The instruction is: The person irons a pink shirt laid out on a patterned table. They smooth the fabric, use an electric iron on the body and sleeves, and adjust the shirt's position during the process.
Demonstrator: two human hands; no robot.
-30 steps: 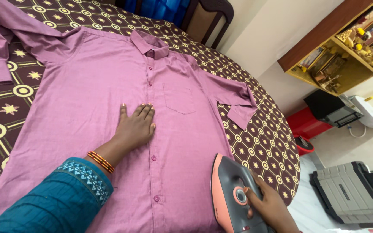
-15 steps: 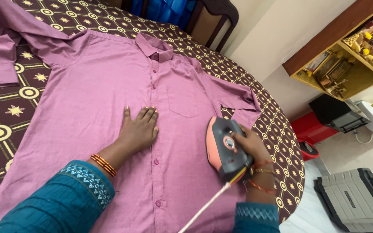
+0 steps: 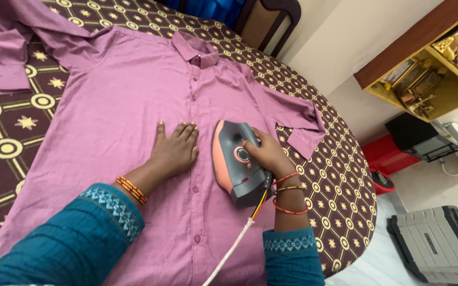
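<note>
Broadly, from largest to smallest, this was what lay under the head camera.

Bench: the bench (image 3: 340, 196) was round-edged and covered with a dark brown cloth (image 3: 22, 137) patterned with cream circles, stars and hexagons; it carried everything below.

Shirt: the purple shirt (image 3: 123, 106) lay spread flat on the bench, front up, collar toward the far side and hem toward the person. Its button placket ran down the middle, 1 sleeve was folded at the right edge and the other bunched at the far left.

Chair: a dark wooden chair (image 3: 271, 16) stood just beyond the far rim of the bench.

Shelf: a yellow wall shelf (image 3: 425, 79) with small items hung at the upper right, well apart from the bench.

Case: a grey case (image 3: 436, 243) sat on the floor at the lower right.

Iron: the grey and salmon-pink iron (image 3: 234, 159) rested soleplate-down on the shirt, just right of the placket, its tip pointing away from the person. A white cord (image 3: 234, 249) trailed from its heel toward the person.

Left hand: the left hand (image 3: 175, 151) lay flat on the shirt, palm down, grip released and fingers spread, just left of the iron; orange bangles sat at the wrist of a teal sleeve.

Right hand: the right hand (image 3: 266, 156) had its grip clenched round the iron's handle, thread bangles at the wrist.
</note>
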